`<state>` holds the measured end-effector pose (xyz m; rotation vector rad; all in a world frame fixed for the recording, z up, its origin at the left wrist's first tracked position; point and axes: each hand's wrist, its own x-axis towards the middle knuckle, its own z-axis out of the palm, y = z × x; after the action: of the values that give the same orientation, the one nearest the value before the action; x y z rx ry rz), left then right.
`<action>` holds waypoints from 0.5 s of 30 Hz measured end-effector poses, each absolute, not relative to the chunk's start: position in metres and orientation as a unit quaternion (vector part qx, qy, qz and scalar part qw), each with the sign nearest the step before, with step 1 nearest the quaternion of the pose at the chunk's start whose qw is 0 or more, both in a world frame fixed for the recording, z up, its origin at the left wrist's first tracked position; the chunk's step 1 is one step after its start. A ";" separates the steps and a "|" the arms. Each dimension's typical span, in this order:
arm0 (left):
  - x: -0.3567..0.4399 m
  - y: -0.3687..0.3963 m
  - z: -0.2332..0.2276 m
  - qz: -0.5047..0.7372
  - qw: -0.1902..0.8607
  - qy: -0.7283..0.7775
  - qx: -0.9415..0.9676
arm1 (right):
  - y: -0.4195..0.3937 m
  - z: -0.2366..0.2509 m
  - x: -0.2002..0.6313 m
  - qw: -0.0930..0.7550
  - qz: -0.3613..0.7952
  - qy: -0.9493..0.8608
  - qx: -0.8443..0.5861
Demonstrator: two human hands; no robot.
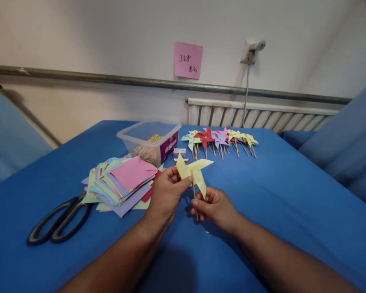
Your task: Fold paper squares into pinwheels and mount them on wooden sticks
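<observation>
A pale yellow paper pinwheel [199, 165] on a thin wooden stick [194, 193] is held up over the blue table, its back side facing me. My left hand [167, 189] grips the paper, with the thumb pressed on the stick's top end at the centre. Lower down, my right hand [215, 207] pinches the stick between thumb and fingers. Just behind the pinwheel are small boxes [179, 152], partly covered by it. To the left of my left hand lies a messy stack of coloured paper squares [122, 183], a pink one on top.
Black-handled scissors [65, 217] lie left of the paper, blades hidden under it. A clear plastic tub [134, 140] holds many sticks. Several finished pinwheels [221, 139] lie in a row along the table's back. Behind stand a radiator [262, 113] and a wall rail [110, 78].
</observation>
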<state>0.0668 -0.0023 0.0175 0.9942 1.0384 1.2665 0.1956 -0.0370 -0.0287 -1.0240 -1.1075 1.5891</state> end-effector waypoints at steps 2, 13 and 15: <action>0.067 -0.002 0.018 0.541 0.581 0.435 0.424 | -0.036 -0.029 0.196 0.469 0.638 -0.439 -0.425; 0.064 -0.005 0.020 0.534 0.603 0.396 0.442 | -0.035 -0.024 0.196 0.508 0.609 -0.426 -0.435; 0.064 -0.007 0.021 0.540 0.611 0.374 0.441 | -0.036 -0.023 0.197 0.513 0.601 -0.430 -0.437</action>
<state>0.0637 -0.0066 0.0211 1.0175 0.8636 1.2462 0.1965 -0.0356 -0.0232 -1.0504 -1.0348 1.4462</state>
